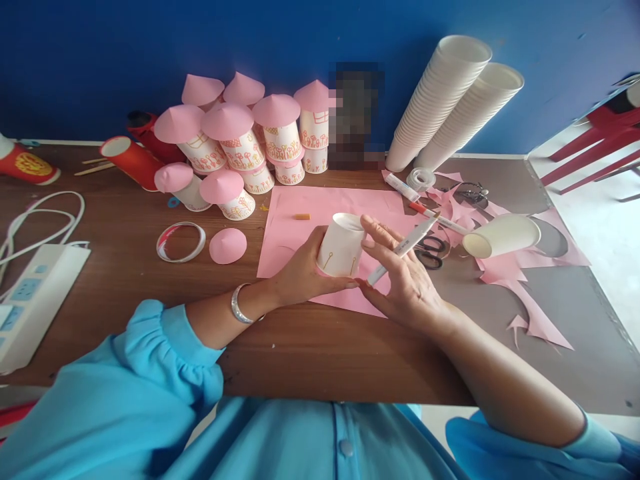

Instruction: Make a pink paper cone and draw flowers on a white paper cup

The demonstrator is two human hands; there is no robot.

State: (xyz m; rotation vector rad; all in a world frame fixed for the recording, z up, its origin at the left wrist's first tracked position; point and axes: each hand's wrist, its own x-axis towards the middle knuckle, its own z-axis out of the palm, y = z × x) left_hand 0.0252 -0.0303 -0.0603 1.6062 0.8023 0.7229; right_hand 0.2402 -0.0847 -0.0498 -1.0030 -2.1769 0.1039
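Frame centre: left hand [306, 270] grips paper cup [342, 241]; right hand [411, 288] holds marker [417, 237], tip away. Apparent step: decorating; next stroke likely needs tip turned cupward.

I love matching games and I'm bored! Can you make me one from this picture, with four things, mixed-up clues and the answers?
Things
1. Marker with bare tip
2. Bracelet
3. Cup showing two drawn stems
4. Power strip

Clues
A. Upside down in the left hand
B. At the left end of the table
C. Held in the right hand
D. Shiny silver

Right pairs: 1-C, 2-D, 3-A, 4-B
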